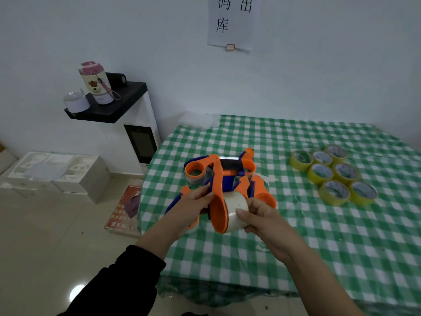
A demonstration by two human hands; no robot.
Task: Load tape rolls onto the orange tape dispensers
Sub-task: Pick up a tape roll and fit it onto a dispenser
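The person holds one orange tape dispenser (218, 190) up over the near left part of the table (296, 258), which is covered in a green and white checked cloth. The left hand (193, 205) is closed around the dispenser's blue handle side, fingers wrapped tight. The right hand (257, 215) grips a pale, whitish tape roll (237, 212) that sits against the dispenser's round orange wheel, thumb across the roll's outer face and fingers curled behind it. Roll and wheel touch; whether the roll is fully seated on the hub cannot be told from here.

Behind and under the hands lies a heap of more orange dispensers (227, 169), tangled together. One of them, at the far left of the heap, carries a clear roll. How many are in the heap is hard to count, since the held dispenser and both hands cover the middle of it.

Well apart, on the right side of the table, seven yellowish tape rolls (332, 174) lie flat in a close cluster, touching one another.

A paper sign (232, 21) on the wall is cut off at the top edge.
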